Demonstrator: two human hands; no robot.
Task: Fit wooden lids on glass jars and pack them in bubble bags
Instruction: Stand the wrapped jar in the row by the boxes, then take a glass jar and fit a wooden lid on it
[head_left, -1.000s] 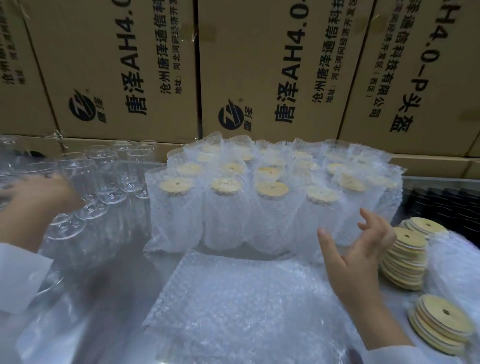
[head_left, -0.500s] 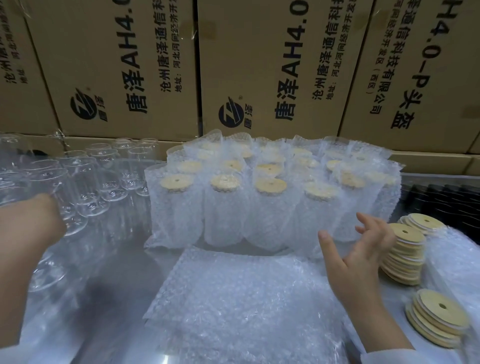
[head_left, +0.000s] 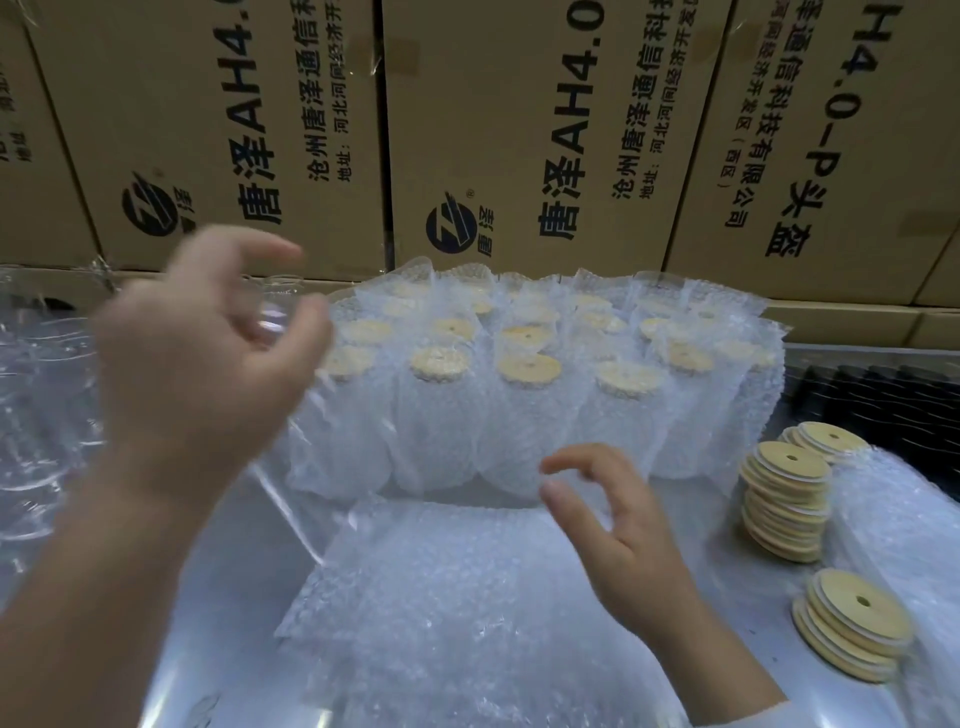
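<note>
My left hand (head_left: 202, 374) is raised at the left and grips a clear glass jar (head_left: 278, 312), which is blurred and hard to make out. My right hand (head_left: 623, 535) hovers with loosely curled fingers and holds nothing, just above a flat stack of bubble bags (head_left: 457, 623). Behind that stack stand several packed jars (head_left: 524, 395) in bubble bags, their wooden lids showing on top. Loose wooden lids lie in stacks at the right, a tall stack of lids (head_left: 787, 499) and a lower stack of lids (head_left: 852, 623).
Several empty glass jars (head_left: 41, 395) crowd the far left. Cardboard boxes (head_left: 519, 130) form a wall along the back. Dark objects (head_left: 883, 395) fill a tray at the far right. More bubble wrap (head_left: 904, 545) lies beside the lids.
My left hand has come up from the empty jars at the left towards the middle, now with a glass jar in it. My right hand has shifted slightly left over the bubble bags.
</note>
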